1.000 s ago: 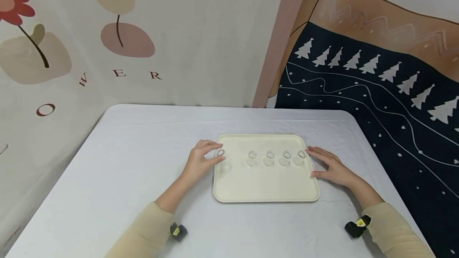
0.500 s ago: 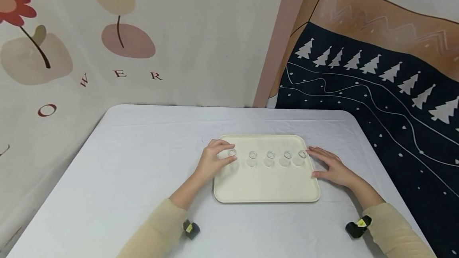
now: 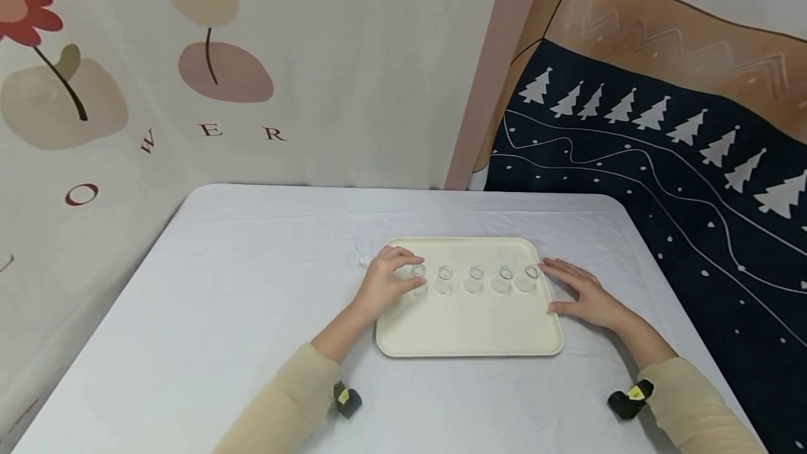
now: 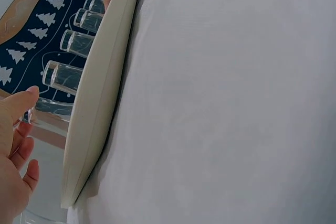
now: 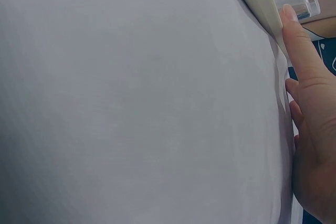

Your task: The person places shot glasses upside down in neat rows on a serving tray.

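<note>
My left hand [image 3: 382,283] pinches a small clear glass [image 3: 419,272] between thumb and fingers, over the left part of a cream tray [image 3: 466,331]. In the left wrist view this glass [image 4: 55,109] stands upright with its base at or close to the tray; contact is hard to tell. Several like glasses [image 3: 476,280] stand in a row to its right. At the tray's right edge my right hand [image 3: 586,300] touches the rim with extended fingers. The right wrist view shows its thumb [image 5: 302,45] straight along the tray, near the last glass [image 5: 302,3].
Another clear glass [image 3: 364,255] stands on the white tablecloth [image 3: 252,286], left of the tray and behind my left hand. Patterned cloth hangings [image 3: 353,76] border the table at the back, left and right.
My left hand has moved right with the glass, from the tray's left edge to the row's left end. The glass left of the tray has come into view. My right hand stays put.
</note>
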The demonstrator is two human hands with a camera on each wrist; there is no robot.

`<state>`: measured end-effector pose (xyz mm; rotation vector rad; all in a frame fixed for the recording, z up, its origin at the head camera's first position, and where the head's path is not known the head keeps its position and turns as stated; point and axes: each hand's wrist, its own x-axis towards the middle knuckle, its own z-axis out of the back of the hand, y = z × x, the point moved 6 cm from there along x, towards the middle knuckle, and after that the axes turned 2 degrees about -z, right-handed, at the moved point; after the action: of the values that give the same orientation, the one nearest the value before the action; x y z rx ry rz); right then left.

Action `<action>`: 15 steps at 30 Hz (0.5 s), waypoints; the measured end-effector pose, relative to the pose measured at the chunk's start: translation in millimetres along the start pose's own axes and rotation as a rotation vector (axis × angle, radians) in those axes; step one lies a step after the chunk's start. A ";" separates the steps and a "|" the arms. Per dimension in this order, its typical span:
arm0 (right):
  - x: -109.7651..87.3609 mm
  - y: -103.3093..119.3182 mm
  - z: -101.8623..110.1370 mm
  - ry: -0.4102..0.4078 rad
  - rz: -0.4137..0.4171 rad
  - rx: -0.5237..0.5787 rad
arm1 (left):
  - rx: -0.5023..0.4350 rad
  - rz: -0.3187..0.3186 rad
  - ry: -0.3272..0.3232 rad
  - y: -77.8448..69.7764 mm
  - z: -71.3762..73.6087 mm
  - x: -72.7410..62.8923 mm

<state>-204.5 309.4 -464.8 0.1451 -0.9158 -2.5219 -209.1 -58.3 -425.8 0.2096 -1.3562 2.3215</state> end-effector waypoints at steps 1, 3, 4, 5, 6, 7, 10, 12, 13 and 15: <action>-0.2 0.1 0.1 -0.002 0.003 -0.001 | 0.001 0.006 0.005 0.4 -0.9 0.2; -0.5 0.3 0.2 -0.005 0.010 -0.001 | 0.004 0.018 0.014 1.2 -2.6 0.6; -0.6 0.3 0.2 -0.005 0.011 -0.001 | 0.006 0.024 0.018 1.4 -3.3 0.8; -0.8 0.5 0.3 -0.007 0.013 0.000 | 0.005 0.030 0.021 1.7 -3.9 1.0; -0.9 0.6 0.3 -0.007 0.013 -0.001 | 0.010 0.034 0.023 2.0 -4.6 1.3; -1.0 0.6 0.3 -0.006 0.011 -0.001 | 0.012 0.037 0.026 2.2 -5.1 1.4; -1.1 1.4 0.5 -0.002 0.004 -0.003 | 0.018 0.043 0.029 2.8 -6.1 1.7; -0.9 1.6 0.3 0.004 -0.002 -0.008 | 0.023 0.039 0.028 3.4 -6.3 2.0; -0.8 1.5 0.2 0.007 -0.007 -0.011 | 0.024 0.040 0.027 3.9 -6.5 2.0; -0.6 1.4 0.0 0.012 -0.014 -0.018 | 0.026 0.041 0.028 4.9 -6.7 2.0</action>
<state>-203.4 308.8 -464.0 0.1607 -0.8906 -2.5384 -212.5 -54.0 -432.3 0.1574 -1.3296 2.3681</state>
